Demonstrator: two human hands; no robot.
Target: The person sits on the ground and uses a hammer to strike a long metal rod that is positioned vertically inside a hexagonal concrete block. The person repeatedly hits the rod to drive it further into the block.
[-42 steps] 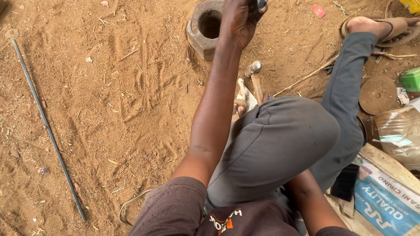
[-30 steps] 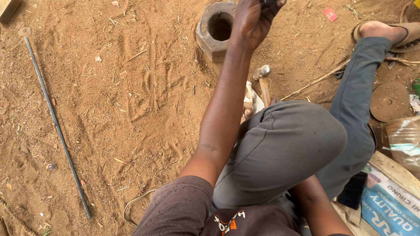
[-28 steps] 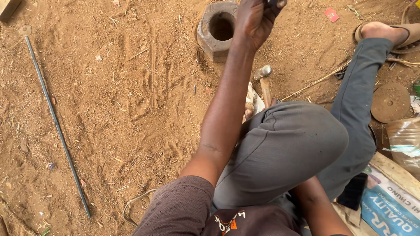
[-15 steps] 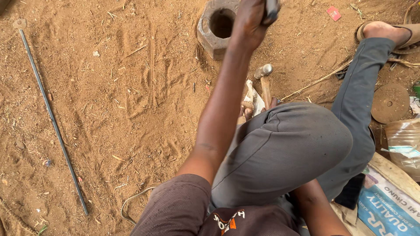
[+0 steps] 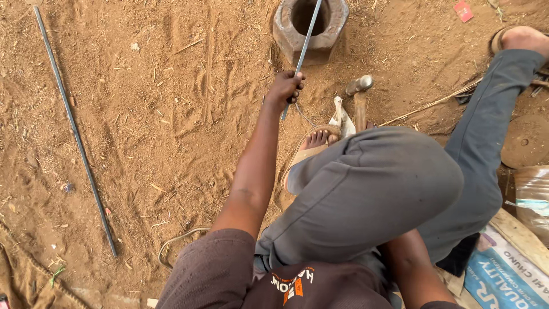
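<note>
My left hand (image 5: 286,87) is shut on a thin grey metal rod (image 5: 304,46) near its lower end. The rod slants up and away across a big, worn hexagonal metal nut (image 5: 310,23) that lies on the sandy ground. A hammer (image 5: 359,94) with a wooden handle lies just right of that hand, beside my sandalled foot (image 5: 317,140). My right hand is hidden behind my bent grey-trousered knee (image 5: 380,183); only the forearm shows at the bottom.
A long thin metal rod (image 5: 74,129) lies on the dirt at the left. My other leg (image 5: 492,109) stretches to the upper right. A rusty round disc (image 5: 525,140), a plastic bag and a printed blue sack (image 5: 503,274) lie at the right edge.
My left hand has pulled back from the nut toward me, and the thin rod it grips now shows over the nut. The view has shifted slightly.
</note>
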